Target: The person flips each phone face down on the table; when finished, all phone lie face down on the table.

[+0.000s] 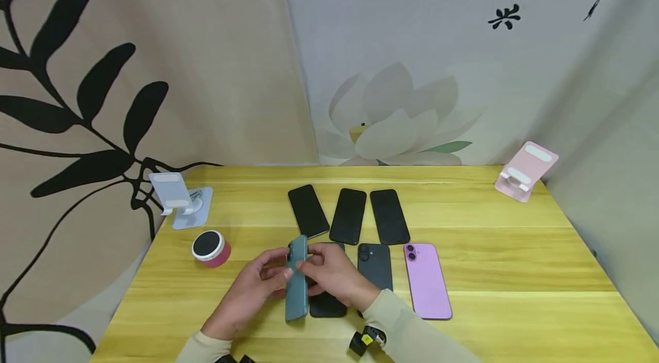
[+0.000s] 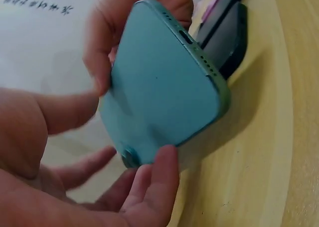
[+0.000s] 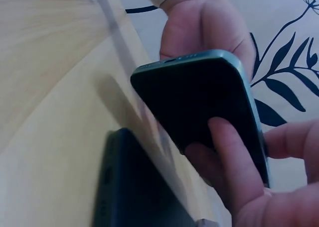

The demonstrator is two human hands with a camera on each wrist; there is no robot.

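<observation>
Both hands hold a teal smartphone above the table, tipped up on edge in the head view. My left hand grips its side edges between thumb and fingers, close to the camera end, as the left wrist view shows. The right hand pinches it from the other side, fingers on the dark screen and thumb toward the back. Seen from the left wrist, the teal back and the charging port end face the camera. Partly hidden below the right hand lies a black phone.
Three phones lie dark side up behind the hands, among them a middle one. A dark grey phone and a purple phone lie at right. Around them are a light blue stand, a round pink-and-white object and a pink stand.
</observation>
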